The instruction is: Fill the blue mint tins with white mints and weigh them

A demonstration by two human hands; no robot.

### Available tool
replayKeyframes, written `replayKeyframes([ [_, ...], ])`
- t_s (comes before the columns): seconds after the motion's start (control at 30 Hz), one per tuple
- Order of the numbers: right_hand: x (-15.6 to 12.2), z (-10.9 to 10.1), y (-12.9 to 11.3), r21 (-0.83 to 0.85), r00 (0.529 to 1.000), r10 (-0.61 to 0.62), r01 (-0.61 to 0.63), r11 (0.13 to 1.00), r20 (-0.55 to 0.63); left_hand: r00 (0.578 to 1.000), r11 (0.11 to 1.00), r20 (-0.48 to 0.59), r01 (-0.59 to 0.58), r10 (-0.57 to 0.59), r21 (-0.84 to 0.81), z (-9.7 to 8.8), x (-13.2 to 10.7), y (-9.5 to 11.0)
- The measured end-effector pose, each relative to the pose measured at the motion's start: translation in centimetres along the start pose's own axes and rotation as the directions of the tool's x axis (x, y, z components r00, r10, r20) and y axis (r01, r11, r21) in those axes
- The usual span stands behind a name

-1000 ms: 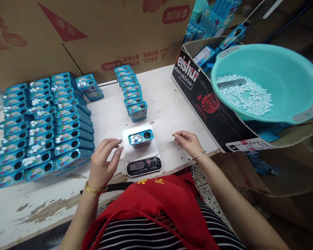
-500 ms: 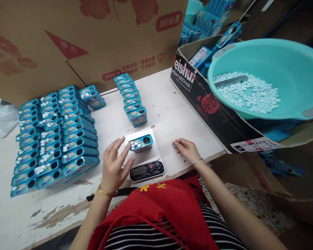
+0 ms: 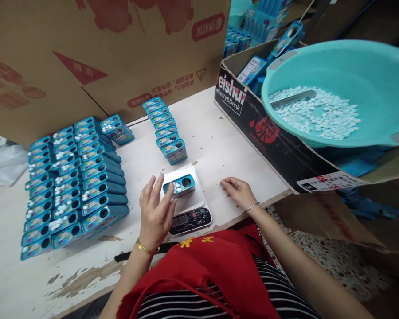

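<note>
A small blue tin (image 3: 179, 184) with white tablets showing through its window lies on a white kitchen scale (image 3: 186, 201). My left hand (image 3: 155, 212) reaches over the scale's left edge, fingers spread, its fingertips touching the tin's left end. Right of the scale, my right hand (image 3: 238, 192) rests on the white table (image 3: 213, 137) with loosely curled fingers and nothing visible in it.
Several rows of blue tins (image 3: 71, 177) stand at the left, and a short row (image 3: 166, 128) sits behind the scale. A teal basin (image 3: 369, 75) of white tablets (image 3: 319, 113) rests on a cardboard box (image 3: 269, 133) at the right. A cardboard wall (image 3: 103, 53) closes the back.
My left hand has moved right from beside the scale until its fingertips reach the tin. My right hand has stayed in place. The view has shifted slightly.
</note>
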State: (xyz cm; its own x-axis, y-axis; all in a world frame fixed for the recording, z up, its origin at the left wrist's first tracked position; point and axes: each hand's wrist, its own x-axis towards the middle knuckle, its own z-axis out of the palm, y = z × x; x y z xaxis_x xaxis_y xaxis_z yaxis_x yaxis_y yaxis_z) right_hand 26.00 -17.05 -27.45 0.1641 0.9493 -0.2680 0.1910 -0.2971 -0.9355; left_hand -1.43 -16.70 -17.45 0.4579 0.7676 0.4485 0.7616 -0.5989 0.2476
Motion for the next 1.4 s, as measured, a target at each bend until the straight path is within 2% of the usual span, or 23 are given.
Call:
replayKeyframes([
  [0.17, 0.1, 0.0, 0.2, -0.018, 1.000, -0.014, 0.014, 1.000, 0.002, 0.996, 0.997, 0.056, -0.068, 0.065, 0.045, 0.7, 1.7, 0.8],
  [0.33, 0.2, 0.1, 0.5, 0.021, 1.000, -0.015, 0.015, 1.000, -0.006, 0.990, 0.995, 0.110, -0.097, 0.093, 0.027, 0.5, 3.0, 0.4],
  [0.47, 0.3, 0.1, 0.6, 0.013, 0.999, -0.042, 0.042, 0.999, -0.005, 0.991, 1.000, 0.130, -0.012, 0.011, 0.009, -0.2, 3.0, -0.3],
  [0.6, 0.4, 0.2, 0.4, 0.021, 0.999, -0.039, 0.039, 0.999, 0.002, 0.978, 0.993, 0.201, 0.076, -0.056, -0.094, -0.5, 3.8, -0.5],
  [0.7, 0.5, 0.2, 0.1, 0.041, 1.000, -0.020, 0.019, 0.999, 0.003, 0.979, 0.955, 0.143, 0.174, -0.142, -0.242, -0.6, 5.5, -0.5],
  [0.77, 0.5, 0.3, -0.1, 0.049, 1.000, -0.006, 0.006, 0.999, -0.001, 0.980, 0.934, 0.101, 0.193, -0.170, -0.300, -0.5, 6.8, -0.8],
  [0.97, 0.5, 0.6, 0.0, 0.024, 0.999, -0.047, 0.047, 0.999, 0.009, 0.992, 0.972, 0.051, 0.125, -0.117, -0.200, -0.3, 9.1, -2.8],
  [1.07, 1.2, 1.8, -0.3, 0.072, 0.999, -0.047, 0.046, 0.996, 0.005, 0.995, 0.992, 0.079, 0.071, -0.063, -0.104, 0.0, 9.9, -3.6],
  [1.17, 2.7, 4.4, -1.5, 0.214, 0.996, -0.088, 0.086, 0.973, 0.000, 0.995, 0.998, 0.097, 0.034, -0.029, -0.045, 0.4, 10.8, -4.3],
  [1.27, 4.2, 7.3, -2.9, 0.368, 0.984, -0.149, 0.105, 0.924, 0.094, 0.996, 0.996, 0.083, 0.039, -0.032, -0.086, 0.8, 11.4, -5.0],
  [1.4, 4.6, 10.5, -3.6, 0.458, 0.954, -0.180, 0.052, 0.887, 0.241, 0.997, 0.987, 0.081, 0.029, -0.016, -0.159, 1.4, 11.5, -5.7],
])
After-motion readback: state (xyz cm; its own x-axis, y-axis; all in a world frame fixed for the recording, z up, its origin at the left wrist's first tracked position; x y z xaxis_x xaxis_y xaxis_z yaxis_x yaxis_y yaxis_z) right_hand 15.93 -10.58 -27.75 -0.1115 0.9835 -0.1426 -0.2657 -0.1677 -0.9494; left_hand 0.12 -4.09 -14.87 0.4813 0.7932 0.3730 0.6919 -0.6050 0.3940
